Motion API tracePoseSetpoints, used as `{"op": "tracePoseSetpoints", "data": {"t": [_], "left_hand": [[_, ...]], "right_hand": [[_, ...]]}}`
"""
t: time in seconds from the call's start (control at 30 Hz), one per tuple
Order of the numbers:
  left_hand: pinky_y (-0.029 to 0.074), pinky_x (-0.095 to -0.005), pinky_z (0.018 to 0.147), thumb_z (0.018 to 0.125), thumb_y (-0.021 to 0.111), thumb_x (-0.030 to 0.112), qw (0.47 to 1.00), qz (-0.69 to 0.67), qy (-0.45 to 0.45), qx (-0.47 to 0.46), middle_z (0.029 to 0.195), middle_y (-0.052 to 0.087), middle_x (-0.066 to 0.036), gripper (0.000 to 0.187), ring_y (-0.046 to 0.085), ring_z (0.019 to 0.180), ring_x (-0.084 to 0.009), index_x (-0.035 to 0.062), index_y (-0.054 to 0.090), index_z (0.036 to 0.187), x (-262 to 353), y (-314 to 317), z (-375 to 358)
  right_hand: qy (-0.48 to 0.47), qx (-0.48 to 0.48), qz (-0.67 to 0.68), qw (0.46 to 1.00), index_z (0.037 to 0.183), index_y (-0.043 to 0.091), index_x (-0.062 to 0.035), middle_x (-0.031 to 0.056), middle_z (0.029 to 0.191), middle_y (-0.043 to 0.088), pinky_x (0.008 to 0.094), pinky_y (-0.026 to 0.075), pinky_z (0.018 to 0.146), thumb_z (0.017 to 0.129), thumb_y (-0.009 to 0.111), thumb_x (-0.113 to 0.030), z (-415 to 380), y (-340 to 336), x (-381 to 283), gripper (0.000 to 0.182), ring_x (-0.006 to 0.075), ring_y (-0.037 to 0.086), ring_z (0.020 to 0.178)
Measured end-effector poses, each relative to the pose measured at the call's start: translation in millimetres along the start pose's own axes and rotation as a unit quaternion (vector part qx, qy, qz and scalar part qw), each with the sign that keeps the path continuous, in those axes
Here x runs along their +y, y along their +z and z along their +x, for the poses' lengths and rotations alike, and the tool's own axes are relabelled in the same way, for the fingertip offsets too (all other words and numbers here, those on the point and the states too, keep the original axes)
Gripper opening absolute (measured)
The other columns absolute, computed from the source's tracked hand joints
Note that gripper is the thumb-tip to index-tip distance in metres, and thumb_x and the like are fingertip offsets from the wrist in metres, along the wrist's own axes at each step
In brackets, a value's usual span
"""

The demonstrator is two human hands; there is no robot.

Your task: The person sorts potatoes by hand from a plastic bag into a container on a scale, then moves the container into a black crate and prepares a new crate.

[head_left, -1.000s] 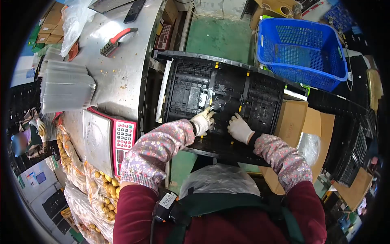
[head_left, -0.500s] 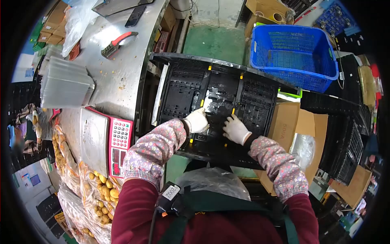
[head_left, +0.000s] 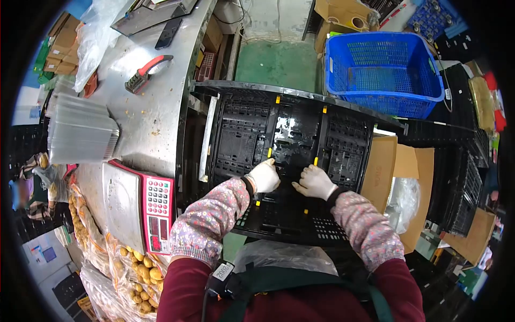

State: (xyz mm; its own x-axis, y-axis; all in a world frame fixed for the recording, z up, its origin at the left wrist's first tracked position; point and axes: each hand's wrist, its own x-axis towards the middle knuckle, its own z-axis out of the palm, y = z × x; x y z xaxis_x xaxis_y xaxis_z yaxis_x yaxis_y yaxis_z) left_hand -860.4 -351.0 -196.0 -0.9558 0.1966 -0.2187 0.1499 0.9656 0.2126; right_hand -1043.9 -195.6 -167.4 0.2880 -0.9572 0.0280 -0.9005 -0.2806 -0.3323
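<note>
A black plastic crate [head_left: 292, 123] with yellow tabs lies in front of me, its middle wet and shiny. My left hand [head_left: 264, 176], in a white glove, is on the crate beside a yellow tab on the left strip, its fingers curled. To the right, my gloved right hand [head_left: 315, 183] is at the yellow tab of the other strip, fingers bent. Whatever the fingertips grip is too small or hidden to make out.
On the metal table [head_left: 153, 102] at left are a pink scale [head_left: 157, 214], a red-handled tool [head_left: 146, 73], clear plastic trays [head_left: 80, 129] and a phone. Bagged potatoes [head_left: 145, 268] lie below. A blue basket [head_left: 383, 72] and cardboard box [head_left: 424, 188] are at right.
The view has shifted a little, and the crate shows slightly lower and larger. Both hands remain by the yellow tabs, with the right hand's fingers turned more to the left.
</note>
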Motion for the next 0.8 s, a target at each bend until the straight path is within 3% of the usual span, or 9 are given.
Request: {"op": "tracePoseSetpoints", "data": {"t": [0.13,0.27,0.33,0.37,0.4,0.47,0.5,0.67,0.8], "left_hand": [[0.042,-0.0429,0.088,0.086,0.053,0.03,0.997,0.001,0.007,-0.078,0.068,0.068,-0.007,0.03,0.065,0.069,-0.0268,0.016,0.074,0.069,-13,-8,8],[0.042,-0.0429,0.087,0.086,0.052,0.03,0.996,-0.033,-0.012,-0.082,0.066,0.067,-0.007,0.032,0.065,0.068,-0.0274,0.0164,0.073,0.067,-19,-13,6],[0.042,-0.043,0.088,0.086,0.052,0.03,0.999,-0.013,-0.038,-0.027,0.064,0.066,-0.007,0.032,0.064,0.067,-0.0282,0.0152,0.073,0.066,-26,-8,3],[0.041,-0.0425,0.091,0.086,0.052,0.03,0.998,-0.019,-0.044,-0.032,0.064,0.066,-0.008,0.034,0.065,0.067,-0.0286,0.0138,0.072,0.065,-28,-4,1],[0.04,-0.0409,0.085,0.087,0.052,0.039,0.998,-0.048,-0.03,-0.023,0.062,0.064,-0.01,0.041,0.06,0.068,-0.0305,0.0109,0.071,0.063,-30,-1,0],[0.04,-0.0412,0.085,0.087,0.051,0.038,0.995,-0.005,-0.034,-0.092,0.063,0.064,-0.01,0.041,0.06,0.069,-0.0304,0.0107,0.071,0.064,-27,-12,5],[0.038,-0.0414,0.096,0.087,0.053,0.031,0.991,-0.016,-0.045,-0.126,0.072,0.07,-0.011,0.033,0.066,0.077,-0.0286,0.0099,0.075,0.075,-24,-22,6],[0.04,-0.0404,0.082,0.085,0.054,0.031,0.99,-0.117,0.013,0.076,0.055,0.059,-0.008,0.036,0.059,0.061,-0.0285,0.0116,0.067,0.058,-24,-37,-30],[0.038,-0.0383,0.071,0.085,0.056,0.029,0.993,-0.058,0.021,0.1,0.047,0.05,-0.005,0.041,0.051,0.053,-0.0253,0.0149,0.055,0.047,-32,-23,-64]], "right_hand": [[0.017,-0.105,-0.09,0.99,0.057,0.065,-0.009,0.0072,0.059,0.059,0.036,0.044,0.07,0.088,0.058,-0.034,23,22,8,0.041,0.0246,0.06,0.068],[-0.033,0.006,-0.008,0.999,0.053,0.06,-0.0101,0.0063,0.057,0.058,0.036,0.045,0.06,0.083,0.064,-0.029,16,-33,8,0.036,0.0257,0.058,0.06],[-0.08,0.042,-0.018,0.996,0.049,0.052,-0.0127,0.0048,0.05,0.047,0.0365,0.044,0.058,0.077,0.065,-0.023,-20,-100,0,0.033,0.0226,0.053,0.053],[0.019,-0.037,-0.058,0.997,0.049,0.05,-0.0135,0.0046,0.049,0.043,0.036,0.043,0.057,0.076,0.064,-0.022,-44,-129,2,0.031,0.0214,0.053,0.054],[0.105,0.011,-0.086,0.991,0.051,0.054,-0.0129,0.0053,0.052,0.048,0.036,0.043,0.059,0.078,0.063,-0.024,-70,-143,9,0.031,0.0219,0.055,0.057],[0.16,-0.064,-0.188,0.967,0.053,0.061,-0.0098,0.0071,0.057,0.057,0.0378,0.043,0.065,0.083,0.063,-0.026,-100,-161,21,0.034,0.0253,0.057,0.062],[0.164,-0.059,-0.166,0.971,0.053,0.061,-0.0098,0.0069,0.058,0.057,0.0379,0.043,0.065,0.083,0.063,-0.026,-110,-162,24,0.035,0.0253,0.057,0.062],[0.193,-0.021,-0.153,0.969,0.052,0.06,-0.0098,0.0064,0.058,0.056,0.0379,0.042,0.065,0.084,0.063,-0.026,-115,-155,24,0.036,0.0248,0.057,0.063],[0.17,0.017,-0.152,0.974,0.05,0.058,-0.0097,0.007,0.059,0.055,0.0367,0.042,0.062,0.082,0.066,-0.023,-87,-140,5,0.035,0.0247,0.056,0.061]]}}
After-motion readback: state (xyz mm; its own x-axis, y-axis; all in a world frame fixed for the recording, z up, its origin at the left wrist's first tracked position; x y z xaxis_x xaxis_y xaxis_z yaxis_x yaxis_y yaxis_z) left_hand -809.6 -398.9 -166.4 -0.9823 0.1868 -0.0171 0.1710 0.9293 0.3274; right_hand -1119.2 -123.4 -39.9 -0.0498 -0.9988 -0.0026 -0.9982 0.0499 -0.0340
